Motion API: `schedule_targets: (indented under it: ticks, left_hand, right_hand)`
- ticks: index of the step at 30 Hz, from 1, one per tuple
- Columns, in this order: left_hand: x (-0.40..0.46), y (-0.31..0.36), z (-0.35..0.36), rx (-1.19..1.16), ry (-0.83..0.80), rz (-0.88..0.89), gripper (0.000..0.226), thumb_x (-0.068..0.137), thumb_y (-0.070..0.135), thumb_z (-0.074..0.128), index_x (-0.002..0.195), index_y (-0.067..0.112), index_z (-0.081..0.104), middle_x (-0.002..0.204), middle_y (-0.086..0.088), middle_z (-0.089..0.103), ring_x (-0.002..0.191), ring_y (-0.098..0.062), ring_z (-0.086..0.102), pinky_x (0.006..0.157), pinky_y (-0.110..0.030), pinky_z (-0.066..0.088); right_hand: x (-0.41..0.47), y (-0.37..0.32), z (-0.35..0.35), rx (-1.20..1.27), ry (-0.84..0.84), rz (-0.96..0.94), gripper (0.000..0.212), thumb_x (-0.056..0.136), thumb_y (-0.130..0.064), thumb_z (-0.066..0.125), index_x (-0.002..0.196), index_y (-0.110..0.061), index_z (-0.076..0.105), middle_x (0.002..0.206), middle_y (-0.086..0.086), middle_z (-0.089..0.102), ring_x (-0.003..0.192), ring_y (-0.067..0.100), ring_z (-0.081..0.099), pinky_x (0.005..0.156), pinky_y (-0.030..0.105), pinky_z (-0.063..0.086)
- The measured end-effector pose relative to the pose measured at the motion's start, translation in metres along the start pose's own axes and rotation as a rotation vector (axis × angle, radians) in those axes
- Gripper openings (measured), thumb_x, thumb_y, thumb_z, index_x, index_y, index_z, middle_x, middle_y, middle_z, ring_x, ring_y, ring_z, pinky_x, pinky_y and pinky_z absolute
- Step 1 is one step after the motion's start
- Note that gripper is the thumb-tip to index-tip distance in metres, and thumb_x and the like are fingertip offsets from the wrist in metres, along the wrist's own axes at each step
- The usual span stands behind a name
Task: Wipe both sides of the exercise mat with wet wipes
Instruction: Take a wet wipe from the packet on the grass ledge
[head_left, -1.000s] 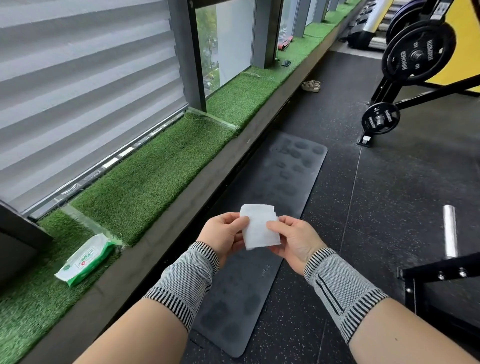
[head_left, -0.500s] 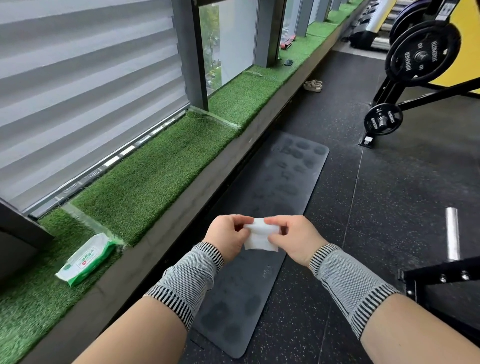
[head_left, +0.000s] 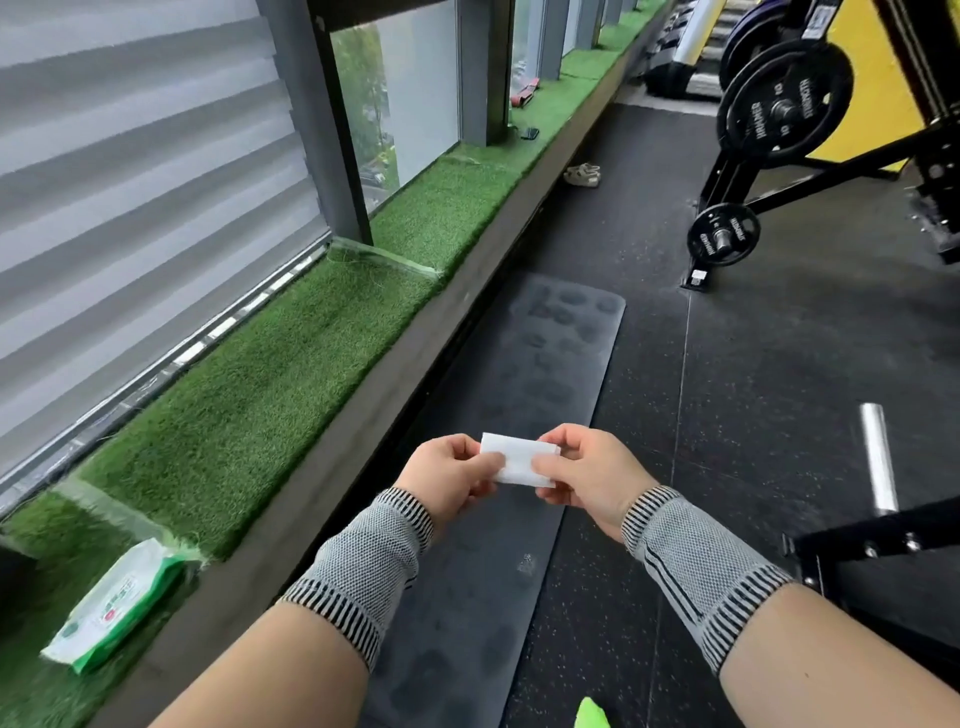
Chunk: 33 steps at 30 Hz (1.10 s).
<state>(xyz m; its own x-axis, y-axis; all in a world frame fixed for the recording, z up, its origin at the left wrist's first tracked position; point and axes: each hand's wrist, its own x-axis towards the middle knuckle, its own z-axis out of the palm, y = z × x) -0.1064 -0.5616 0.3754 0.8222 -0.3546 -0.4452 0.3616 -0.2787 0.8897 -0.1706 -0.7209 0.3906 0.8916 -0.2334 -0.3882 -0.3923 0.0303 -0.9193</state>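
1. Since a second ago the wipe (head_left: 519, 460) has gone from an upright, loosely open sheet to a flat, folded white rectangle lying crosswise, and both hands have drawn closer over it.
2. The left hand (head_left: 451, 477) pinches the wipe's 9 o'clock end between thumb and curled fingers; the right hand (head_left: 589, 475) pinches the 3 o'clock end the same way. Both are clamped on the wipe and held in the air above the mat.
3. Each wrist wears a grey knitted wristband (head_left: 363, 566) with a mesh weave and black-and-white ribbed edges.
4. The mat (head_left: 550, 374) is a long, dark grey rectangle with rounded corners. It lies flat on the floor, running from 6 toward 12 o'clock just beside the ledge, and its matte surface shows darker oval blotches.
5. The floor (head_left: 753, 395) is black rubber flecked with pale specks.
6. The ledge (head_left: 249, 395) at 9 o'clock is covered in shaggy green artificial turf. A soft white-and-green wipe pack (head_left: 111, 608) lies on it at 8 o'clock, well apart from the hands.
7. At 1 o'clock stand round black weight plates (head_left: 784, 104) on a black metal frame; a smooth steel bar (head_left: 878, 457) shows at 3 o'clock.
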Motion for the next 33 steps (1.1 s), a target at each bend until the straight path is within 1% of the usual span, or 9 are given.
schedule_targets:
  ticks: [7,11,14,17,21,24,27,30,33]
  left_hand:
    - [0.073,0.048,0.048,-0.282,-0.095,-0.176,0.017,0.095,0.007,0.050,0.088,0.014,0.064,0.057,0.002,0.062,0.043,-0.005,0.053,0.038,-0.013,0.034]
    - [0.130,0.083,0.100,-0.297,-0.099,-0.299,0.018,0.095,0.027,0.054,0.092,0.014,0.065,0.064,-0.002,0.063,0.045,-0.007,0.057,0.040,-0.014,0.037]
    - [0.174,0.105,0.143,-0.177,-0.052,-0.273,0.005,0.093,0.011,0.058,0.091,0.010,0.063,0.061,-0.002,0.062,0.045,-0.005,0.056,0.039,-0.014,0.036]
    - [0.214,0.125,0.178,-0.227,-0.007,-0.263,0.004,0.093,0.010,0.060,0.090,0.011,0.061,0.061,-0.002,0.062,0.044,-0.005,0.054,0.040,-0.015,0.035]
    - [0.258,0.141,0.209,-0.260,0.018,-0.323,0.011,0.094,0.016,0.060,0.083,0.013,0.061,0.058,-0.001,0.061,0.046,-0.006,0.051,0.041,-0.015,0.033]
    - [0.293,0.157,0.223,-0.283,0.023,-0.387,0.020,0.095,0.026,0.057,0.079,0.014,0.057,0.062,-0.002,0.064,0.046,-0.006,0.051,0.041,-0.015,0.032]
    - [0.333,0.172,0.236,-0.263,-0.044,-0.370,0.023,0.095,0.034,0.057,0.079,0.018,0.059,0.067,0.001,0.064,0.054,-0.008,0.051,0.047,-0.018,0.034]
    - [0.384,0.190,0.251,-0.272,-0.071,-0.232,0.008,0.093,0.016,0.063,0.100,0.016,0.066,0.085,-0.001,0.064,0.068,-0.010,0.056,0.052,-0.021,0.040]
    - [0.432,0.214,0.273,-0.217,-0.060,-0.123,0.021,0.088,0.003,0.065,0.103,0.018,0.067,0.093,0.001,0.068,0.079,-0.011,0.058,0.056,-0.021,0.043]
  right_hand:
    - [0.072,-0.014,-0.071,-0.131,-0.045,-0.187,0.025,0.088,0.004,0.056,0.078,-0.015,0.069,0.071,0.007,0.065,0.058,0.013,0.058,0.064,0.032,0.053]
    - [0.126,-0.026,-0.136,-0.318,-0.036,-0.249,0.034,0.088,0.001,0.056,0.072,-0.025,0.070,0.071,0.004,0.063,0.062,0.011,0.058,0.064,0.029,0.054]
    - [0.162,-0.036,-0.184,-0.681,-0.041,-0.368,0.015,0.084,-0.016,0.062,0.087,-0.030,0.068,0.098,-0.007,0.059,0.087,0.009,0.056,0.085,0.026,0.046]
    - [0.199,-0.045,-0.223,-1.153,-0.061,-0.597,0.048,0.074,-0.040,0.069,0.118,-0.025,0.060,0.128,-0.008,0.046,0.117,0.012,0.042,0.103,0.027,0.035]
    - [0.242,-0.047,-0.250,-1.181,0.031,-0.760,0.024,0.075,-0.029,0.057,0.096,-0.019,0.064,0.092,-0.004,0.062,0.084,0.021,0.058,0.074,0.036,0.054]
    - [0.277,-0.049,-0.273,-1.136,0.051,-0.739,0.023,0.078,-0.028,0.044,0.082,-0.021,0.066,0.073,-0.007,0.061,0.068,0.016,0.057,0.060,0.028,0.053]
    - [0.317,-0.060,-0.299,-1.089,0.023,-0.581,0.017,0.084,-0.022,0.055,0.089,-0.021,0.070,0.080,-0.004,0.064,0.077,0.018,0.058,0.069,0.033,0.052]
    - [0.363,-0.080,-0.331,-0.972,0.026,-0.395,0.015,0.088,-0.022,0.061,0.098,-0.022,0.072,0.091,-0.005,0.061,0.087,0.013,0.058,0.080,0.027,0.046]
    - [0.406,-0.103,-0.363,-0.922,0.034,-0.294,0.017,0.088,-0.026,0.061,0.101,-0.024,0.072,0.091,-0.007,0.060,0.086,0.011,0.058,0.075,0.018,0.040]
